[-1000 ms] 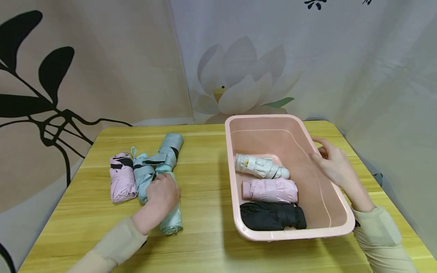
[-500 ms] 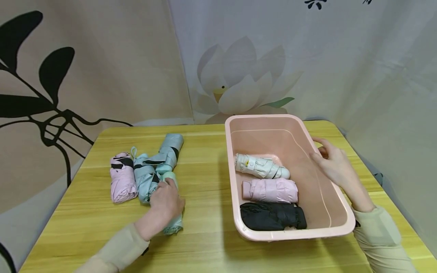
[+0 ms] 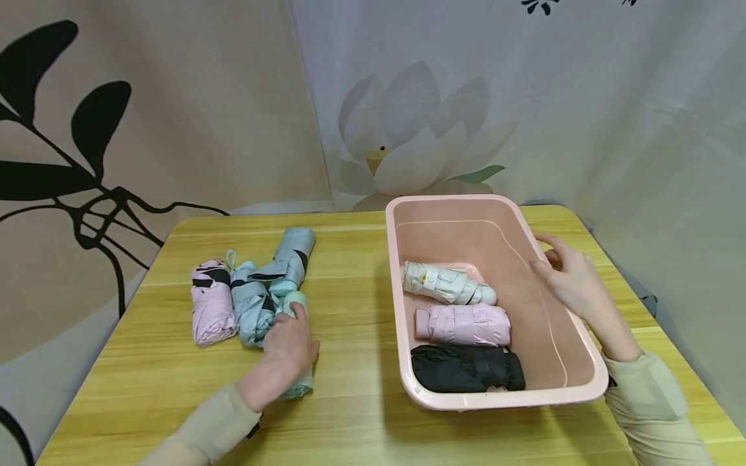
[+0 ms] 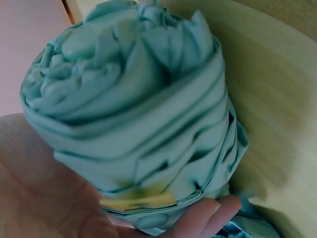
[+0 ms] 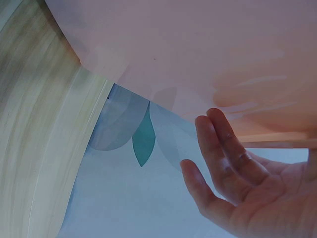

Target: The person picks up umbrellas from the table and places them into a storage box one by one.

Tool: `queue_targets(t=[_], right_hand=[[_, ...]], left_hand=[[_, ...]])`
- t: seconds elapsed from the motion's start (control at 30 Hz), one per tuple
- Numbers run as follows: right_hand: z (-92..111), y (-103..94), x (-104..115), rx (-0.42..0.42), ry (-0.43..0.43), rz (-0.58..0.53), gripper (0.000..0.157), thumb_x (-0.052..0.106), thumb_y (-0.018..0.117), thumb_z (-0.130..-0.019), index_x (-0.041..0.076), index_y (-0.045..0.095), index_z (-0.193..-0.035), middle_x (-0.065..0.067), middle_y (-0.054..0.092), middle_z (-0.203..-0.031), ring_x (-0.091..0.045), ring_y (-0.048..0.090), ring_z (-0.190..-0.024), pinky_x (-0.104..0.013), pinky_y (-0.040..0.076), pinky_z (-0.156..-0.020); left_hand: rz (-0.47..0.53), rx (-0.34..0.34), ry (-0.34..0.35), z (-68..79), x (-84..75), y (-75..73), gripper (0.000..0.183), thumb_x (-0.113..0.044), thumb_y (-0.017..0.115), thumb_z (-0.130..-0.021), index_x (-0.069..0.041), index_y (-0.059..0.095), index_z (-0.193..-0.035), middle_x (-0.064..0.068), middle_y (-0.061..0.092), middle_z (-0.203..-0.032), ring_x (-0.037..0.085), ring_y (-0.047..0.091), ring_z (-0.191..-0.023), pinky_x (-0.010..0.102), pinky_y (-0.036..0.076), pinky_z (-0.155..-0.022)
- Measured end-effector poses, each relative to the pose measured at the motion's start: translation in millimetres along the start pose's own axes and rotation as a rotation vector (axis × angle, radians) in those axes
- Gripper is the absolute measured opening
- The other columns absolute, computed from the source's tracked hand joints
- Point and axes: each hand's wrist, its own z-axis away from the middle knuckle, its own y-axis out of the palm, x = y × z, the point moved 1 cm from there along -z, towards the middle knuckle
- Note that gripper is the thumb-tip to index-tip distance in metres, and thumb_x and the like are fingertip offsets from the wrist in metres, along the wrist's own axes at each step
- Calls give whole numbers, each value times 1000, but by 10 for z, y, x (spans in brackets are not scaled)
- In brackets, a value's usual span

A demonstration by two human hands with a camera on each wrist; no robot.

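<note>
My left hand (image 3: pixel 289 343) grips a mint green folded umbrella (image 3: pixel 302 382) lying on the table; the left wrist view shows its gathered end (image 4: pixel 133 99) with my fingers (image 4: pixel 205 218) curled round it. Close to that hand lie a light blue umbrella (image 3: pixel 253 310), a grey-blue umbrella (image 3: pixel 294 249) and a pink umbrella (image 3: pixel 212 310). At the right, my right hand (image 3: pixel 574 285) holds the side rim of a pink plastic tub (image 3: pixel 553 349), thumb over the rim; several fingers (image 5: pixel 228 144) show outside its wall in the right wrist view.
Inside the tub lie a white umbrella (image 3: pixel 449 285), another pink umbrella (image 3: pixel 463 325) and a black umbrella (image 3: pixel 466 369), side by side. Everything stands on a wooden table (image 3: pixel 350 362). A printed curtain (image 3: pixel 233 116) hangs behind the table's far edge.
My left hand has shifted slightly right and down along the mint green umbrella, and its fingers sit differently on it. The right hand and the tub have kept their places.
</note>
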Motion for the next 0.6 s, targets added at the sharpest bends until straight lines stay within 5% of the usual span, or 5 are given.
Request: queue_targets(t=[0.33, 0.6], right_hand=[[-1, 3, 9, -3, -6, 5, 49, 23, 50, -92, 0, 40, -134, -29, 64, -100, -31, 65, -76, -23, 45, -57], [-5, -1, 7, -6, 0, 5, 49, 24, 49, -92, 0, 40, -133, -30, 64, -100, -31, 65, -76, -25, 45, -58]], left_hand=[[40, -1, 64, -41, 6, 22, 75, -20, 67, -73, 4, 27, -132, 28, 51, -100, 38, 56, -64, 42, 44, -48], [73, 40, 42, -104, 30, 47, 81, -18, 65, -73, 3, 22, -138, 29, 52, -102, 38, 57, -68, 42, 44, -51]])
